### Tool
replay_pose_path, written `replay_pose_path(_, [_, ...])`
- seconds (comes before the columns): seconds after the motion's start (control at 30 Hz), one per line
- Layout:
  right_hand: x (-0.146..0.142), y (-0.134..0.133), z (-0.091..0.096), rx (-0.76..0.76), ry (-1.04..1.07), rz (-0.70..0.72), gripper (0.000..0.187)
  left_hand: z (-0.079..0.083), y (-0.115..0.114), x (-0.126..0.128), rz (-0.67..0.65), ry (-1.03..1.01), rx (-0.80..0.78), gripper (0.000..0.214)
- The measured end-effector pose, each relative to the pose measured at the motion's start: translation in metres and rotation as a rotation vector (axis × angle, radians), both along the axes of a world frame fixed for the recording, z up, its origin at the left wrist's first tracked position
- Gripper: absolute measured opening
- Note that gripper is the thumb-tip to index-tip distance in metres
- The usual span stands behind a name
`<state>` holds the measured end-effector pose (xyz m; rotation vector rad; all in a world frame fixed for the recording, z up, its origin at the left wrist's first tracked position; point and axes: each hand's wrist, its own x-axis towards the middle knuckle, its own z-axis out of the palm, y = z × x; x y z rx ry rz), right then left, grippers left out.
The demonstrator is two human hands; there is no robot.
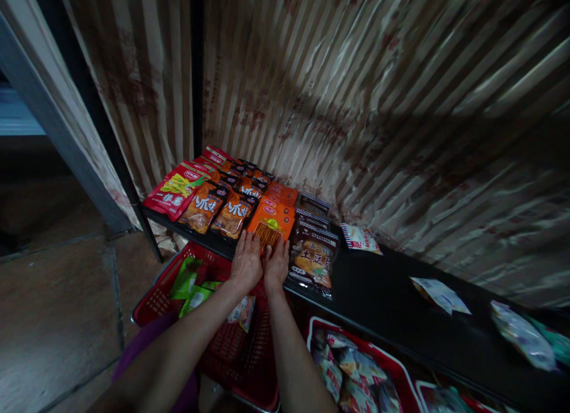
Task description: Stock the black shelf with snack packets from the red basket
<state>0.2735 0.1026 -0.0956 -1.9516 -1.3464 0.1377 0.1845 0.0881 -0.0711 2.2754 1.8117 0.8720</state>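
An orange snack packet [272, 216] lies at the front of a dark shelf, overlapping another orange packet behind it. My left hand [247, 262] rests on its lower left corner, fingers stretched out. On the lower right part lies my right hand [276, 264], also open, its thumb near the left one. Both hands touch the packet without visibly closing round it. To the left are black-and-orange snack bags [232, 214] in rows, then red packets [176, 190]. Dark brown potato-chip bags [313, 255] stand just right of my right hand.
Below the shelf [369, 294] sits a red basket [154, 291] holding green packets [186, 279]. Another red basket [401, 356] is full of white-and-red packets. Farther right on the shelf lie loose packets [439, 294]. Corrugated sheeting [312, 104] backs the shelf; a dark post [111, 145] stands left.
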Motion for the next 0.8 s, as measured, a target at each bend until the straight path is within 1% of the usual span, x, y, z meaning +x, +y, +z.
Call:
replay_pose_path(0.13, [0.001, 0.001, -0.001, -0.020, 0.021, 0.000, 0.058, -0.001, 0.010, 0.006, 0.009, -0.052, -0.015, 0.046])
replay_pose_path(0.27, [0.001, 0.000, 0.003, -0.052, 0.035, 0.010, 0.059, 0.001, 0.016, 0.007, 0.012, -0.070, -0.032, 0.047])
replay_pose_path(0.43, [-0.001, -0.002, 0.008, -0.028, 0.038, 0.013, 0.058, 0.004, 0.018, 0.006, 0.014, -0.071, -0.093, 0.052])
replay_pose_path(0.67, [0.000, -0.003, 0.011, -0.033, 0.040, 0.033, 0.059, 0.011, 0.020, 0.005, 0.015, -0.079, -0.151, 0.051])
replay_pose_path(0.8, [-0.002, -0.003, 0.015, -0.056, 0.049, 0.031, 0.059, 0.011, 0.023, 0.004, 0.011, -0.091, -0.172, 0.052])
